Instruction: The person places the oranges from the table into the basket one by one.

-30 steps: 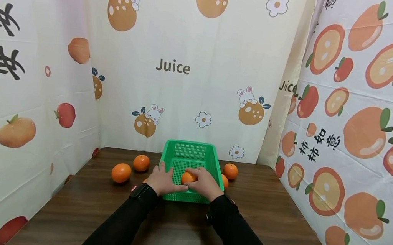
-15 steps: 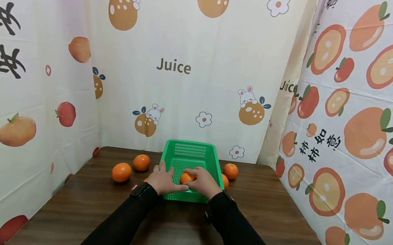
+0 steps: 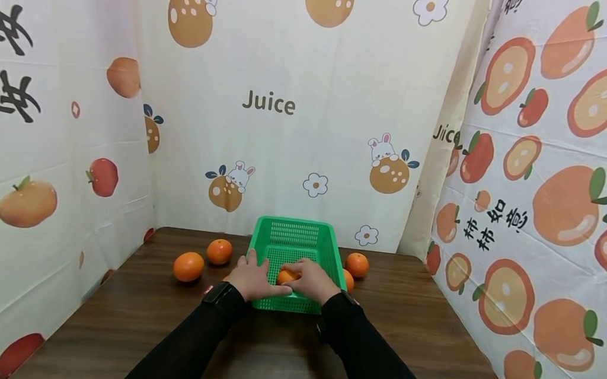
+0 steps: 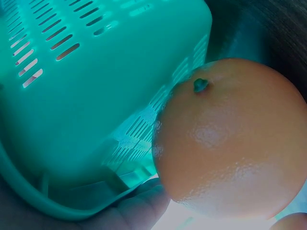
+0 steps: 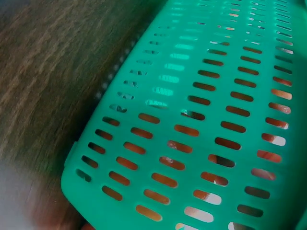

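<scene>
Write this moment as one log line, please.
right hand: holds orange in green basket | left hand: rests on basket rim

Both arms are stretched forward in black sleeves, forearms angling in toward each other so the hands end up side by side, almost touching. The left hand (image 3: pixel 251 278) lies palm down with its fingers spread and pretty much straight, thumb pointing over toward the other hand, and there's a dark band on that wrist. The right hand (image 3: pixel 311 280) is knuckles up with the fingers curled down and in; what they're curled around is hidden from the head view, and the wrist views show no more of either hand than a fingertip.
</scene>
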`<state>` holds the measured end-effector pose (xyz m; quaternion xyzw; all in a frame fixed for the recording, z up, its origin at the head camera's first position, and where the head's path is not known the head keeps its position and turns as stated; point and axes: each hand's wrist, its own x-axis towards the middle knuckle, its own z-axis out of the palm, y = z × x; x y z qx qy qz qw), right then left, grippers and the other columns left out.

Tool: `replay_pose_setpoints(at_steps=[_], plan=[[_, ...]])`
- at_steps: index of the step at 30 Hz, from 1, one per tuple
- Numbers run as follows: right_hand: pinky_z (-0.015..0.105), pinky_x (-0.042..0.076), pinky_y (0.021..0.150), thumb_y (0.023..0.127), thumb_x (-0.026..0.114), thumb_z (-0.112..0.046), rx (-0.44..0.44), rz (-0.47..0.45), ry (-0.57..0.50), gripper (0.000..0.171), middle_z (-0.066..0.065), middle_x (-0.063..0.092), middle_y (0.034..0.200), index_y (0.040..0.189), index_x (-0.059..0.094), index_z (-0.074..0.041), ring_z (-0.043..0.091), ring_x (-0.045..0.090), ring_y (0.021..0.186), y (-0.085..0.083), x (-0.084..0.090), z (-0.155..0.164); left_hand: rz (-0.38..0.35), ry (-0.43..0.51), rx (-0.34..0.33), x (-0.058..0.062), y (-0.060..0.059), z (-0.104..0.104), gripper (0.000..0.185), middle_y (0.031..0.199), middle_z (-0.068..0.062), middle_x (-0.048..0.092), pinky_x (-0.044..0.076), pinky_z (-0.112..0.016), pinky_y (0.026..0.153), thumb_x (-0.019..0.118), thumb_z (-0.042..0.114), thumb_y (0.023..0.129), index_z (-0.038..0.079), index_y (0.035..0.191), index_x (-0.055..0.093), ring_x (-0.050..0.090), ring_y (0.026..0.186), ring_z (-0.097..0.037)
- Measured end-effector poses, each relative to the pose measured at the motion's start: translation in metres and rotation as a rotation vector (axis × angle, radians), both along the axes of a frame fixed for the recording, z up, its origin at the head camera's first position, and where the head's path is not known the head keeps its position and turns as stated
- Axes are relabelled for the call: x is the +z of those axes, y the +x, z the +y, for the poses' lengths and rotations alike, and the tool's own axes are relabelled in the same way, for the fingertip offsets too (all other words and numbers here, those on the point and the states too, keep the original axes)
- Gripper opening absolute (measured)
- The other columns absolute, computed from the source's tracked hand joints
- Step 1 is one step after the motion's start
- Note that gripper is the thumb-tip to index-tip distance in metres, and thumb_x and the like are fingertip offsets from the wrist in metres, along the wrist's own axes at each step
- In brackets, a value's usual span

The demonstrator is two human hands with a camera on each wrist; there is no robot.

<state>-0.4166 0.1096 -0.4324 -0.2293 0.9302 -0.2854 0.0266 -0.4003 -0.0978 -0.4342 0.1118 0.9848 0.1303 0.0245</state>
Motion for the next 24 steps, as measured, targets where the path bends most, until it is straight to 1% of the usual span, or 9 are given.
replay_pose_setpoints(at_steps=[2, 6, 9, 11, 15, 17, 21, 24], plan=[[0.039, 0.053, 0.094, 0.101, 0.075, -0.029, 0.016, -0.005, 0.009, 0.044, 0.006, 0.065, 0.135, 0.144, 0.069, -0.022, 0.020, 0.057, 0.108, -0.0014, 0.0008, -0.0004, 0.002, -0.005, 0.000, 0.0005, -0.0005, -0.0001, 0.121, 0.173, -0.034, 0.016, 0.044, -0.067, 0.115, 0.048, 0.096, 0.084, 0.006, 0.164, 0.040, 0.026, 0.155, -0.059], [0.043, 0.052, 0.101, 0.103, 0.073, -0.028, 0.057, -0.008, 0.025, 0.040, 0.007, 0.066, 0.137, 0.143, 0.070, -0.022, 0.023, 0.061, 0.117, -0.0030, 0.0016, -0.0008, 0.002, -0.006, 0.003, 0.0012, -0.0003, 0.0002, 0.120, 0.173, -0.034, 0.015, 0.043, -0.067, 0.116, 0.049, 0.095, 0.085, 0.005, 0.164, 0.040, 0.026, 0.155, -0.059], [0.045, 0.052, 0.105, 0.104, 0.071, -0.028, 0.081, -0.016, 0.030, 0.038, 0.006, 0.067, 0.138, 0.142, 0.071, -0.023, 0.025, 0.062, 0.122, -0.0027, 0.0010, -0.0009, -0.003, -0.002, -0.001, 0.0014, 0.0021, 0.0006, 0.121, 0.173, -0.035, 0.015, 0.041, -0.067, 0.117, 0.048, 0.095, 0.085, 0.004, 0.164, 0.040, 0.026, 0.155, -0.060], [0.046, 0.051, 0.106, 0.104, 0.071, -0.029, 0.091, -0.025, 0.029, 0.037, 0.005, 0.068, 0.137, 0.142, 0.071, -0.024, 0.024, 0.062, 0.123, -0.0031, 0.0013, -0.0012, -0.005, 0.004, -0.005, 0.0025, 0.0034, 0.0005, 0.121, 0.173, -0.035, 0.015, 0.041, -0.068, 0.117, 0.048, 0.095, 0.085, 0.004, 0.164, 0.040, 0.026, 0.155, -0.060], [0.044, 0.051, 0.103, 0.105, 0.070, -0.030, 0.096, -0.037, 0.030, 0.036, 0.001, 0.068, 0.132, 0.140, 0.072, -0.024, 0.020, 0.061, 0.117, -0.0045, 0.0015, -0.0019, -0.002, 0.008, -0.007, 0.0042, 0.0047, -0.0003, 0.120, 0.173, -0.035, 0.015, 0.041, -0.067, 0.118, 0.048, 0.095, 0.085, 0.004, 0.163, 0.040, 0.026, 0.155, -0.060], [0.042, 0.052, 0.100, 0.106, 0.068, -0.030, 0.096, -0.035, 0.040, 0.032, -0.001, 0.069, 0.128, 0.136, 0.075, -0.024, 0.017, 0.061, 0.113, -0.0052, 0.0006, -0.0025, 0.000, 0.007, -0.005, 0.0036, 0.0051, -0.0006, 0.120, 0.173, -0.035, 0.015, 0.041, -0.067, 0.118, 0.049, 0.094, 0.086, 0.003, 0.163, 0.040, 0.026, 0.155, -0.060], [0.038, 0.054, 0.095, 0.108, 0.065, -0.024, 0.107, -0.022, 0.066, 0.024, -0.005, 0.072, 0.116, 0.126, 0.081, -0.023, 0.012, 0.062, 0.104, -0.0072, -0.0004, -0.0041, 0.006, 0.009, 0.000, 0.0024, 0.0039, -0.0001, 0.118, 0.173, -0.035, 0.015, 0.041, -0.066, 0.118, 0.051, 0.093, 0.086, 0.004, 0.164, 0.040, 0.025, 0.155, -0.060], [0.037, 0.054, 0.093, 0.107, 0.064, -0.018, 0.112, -0.016, 0.077, 0.024, -0.006, 0.073, 0.111, 0.121, 0.083, -0.022, 0.011, 0.062, 0.101, -0.0080, -0.0012, -0.0048, 0.001, 0.010, 0.005, 0.0010, 0.0026, 0.0005, 0.119, 0.174, -0.034, 0.014, 0.041, -0.066, 0.118, 0.051, 0.093, 0.086, 0.005, 0.164, 0.040, 0.025, 0.156, -0.059]])
